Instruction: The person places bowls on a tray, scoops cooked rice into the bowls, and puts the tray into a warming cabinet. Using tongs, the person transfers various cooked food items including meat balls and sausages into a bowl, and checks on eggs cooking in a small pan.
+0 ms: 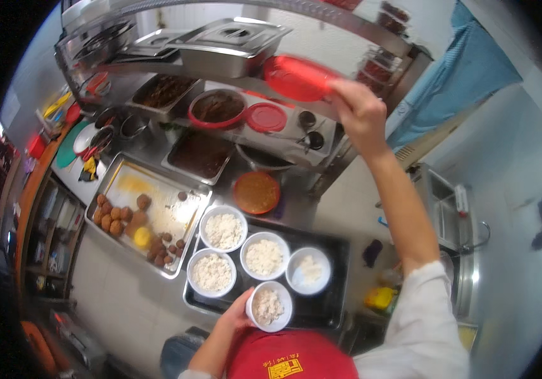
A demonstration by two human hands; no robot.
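Close to my body, my left hand (241, 310) grips a white bowl of rice (269, 307) by its side. My right hand (358, 111) is raised at the steel shelf, its fingers closed on the edge of a translucent red plastic lid (297, 78). The lid is slightly blurred. On a black tray (330, 303) stand several more white bowls; one bowl (223, 228) and its neighbours are heaped with rice. The rightmost bowl (308, 271) has only a small mound of rice in it.
A steel tray (166, 182) at the left holds browned balls and a yellow piece. Beyond are a red-rimmed tub of dark food (218, 108), a red lid (266, 117), a pan of dark sauce (199, 154) and a bowl of brown sauce (256, 193). A lidded steel pan (235, 47) sits on the shelf.
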